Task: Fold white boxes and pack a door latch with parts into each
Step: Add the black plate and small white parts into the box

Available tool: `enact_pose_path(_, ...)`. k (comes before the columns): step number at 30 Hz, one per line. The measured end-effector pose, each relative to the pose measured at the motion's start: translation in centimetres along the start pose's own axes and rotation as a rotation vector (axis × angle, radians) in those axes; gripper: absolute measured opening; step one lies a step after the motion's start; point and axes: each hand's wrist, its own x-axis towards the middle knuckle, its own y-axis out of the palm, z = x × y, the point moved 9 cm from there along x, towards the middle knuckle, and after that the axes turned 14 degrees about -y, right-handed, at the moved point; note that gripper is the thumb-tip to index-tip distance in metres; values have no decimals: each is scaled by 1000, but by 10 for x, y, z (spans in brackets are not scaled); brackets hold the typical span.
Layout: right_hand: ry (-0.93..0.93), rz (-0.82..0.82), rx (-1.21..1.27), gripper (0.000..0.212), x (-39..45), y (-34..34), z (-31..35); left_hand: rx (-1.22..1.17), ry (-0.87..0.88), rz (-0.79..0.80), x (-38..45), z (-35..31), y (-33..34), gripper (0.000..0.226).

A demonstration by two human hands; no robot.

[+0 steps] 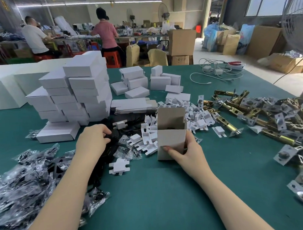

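An open white box (pixel 171 138) stands upright on the green table (pixel 159 192), top flap raised, something dark inside. My right hand (pixel 187 153) grips its lower right side, thumb across the front. My left hand (pixel 94 140) reaches into a pile of black ridged parts (pixel 112 141), fingers curled on one. Small white card inserts (pixel 148 141) lie scattered between the hands. Brass door latches (pixel 242 111) are heaped at the right. Flat unfolded boxes (pixel 133 105) lie behind the open box.
A tall stack of closed white boxes (pixel 73 94) stands at the left. Plastic bags of dark parts (pixel 25 181) cover the near left. White cables and chargers (pixel 216 72) lie at the far right. Two people work at a bench behind.
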Motion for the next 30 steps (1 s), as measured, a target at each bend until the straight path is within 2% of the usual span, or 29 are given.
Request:
enact_pose_path(2,2,-1,-4,53,0,0,-1,-39,11,-58,-2,-2,-11,25)
enact_pose_path(5,2,0,-11,50,0,-1,-1,-105,27,-235,-6,-6,-38,29)
enact_pose_path(7,0,3,-16,50,-1,-1,0,-322,3,-217,-7,-4,-48,31)
enact_pose_path(8,-2,3,-18,49,-1,-1,1,-525,-36,-122,-5,-3,-46,32)
enact_pose_path(11,-5,1,-23,49,0,-1,1,-1194,-229,356,-8,-13,-18,23)
enact_pose_path(12,-5,1,-25,49,0,-1,1,-1329,-275,485,-12,-19,-11,19)
enact_pose_path(14,-4,2,-29,49,0,-1,2,-1478,-318,635,-18,-30,-3,14)
enact_pose_path(17,-2,-1,-30,50,0,-2,2,-1547,-354,718,-23,-37,3,19)
enact_pose_path(23,-3,0,-20,48,-1,-2,2,-1527,-325,760,-26,-42,4,33)
enact_pose_path(30,2,-4,-17,49,-1,-2,1,-1498,-357,753,-25,-40,10,7)
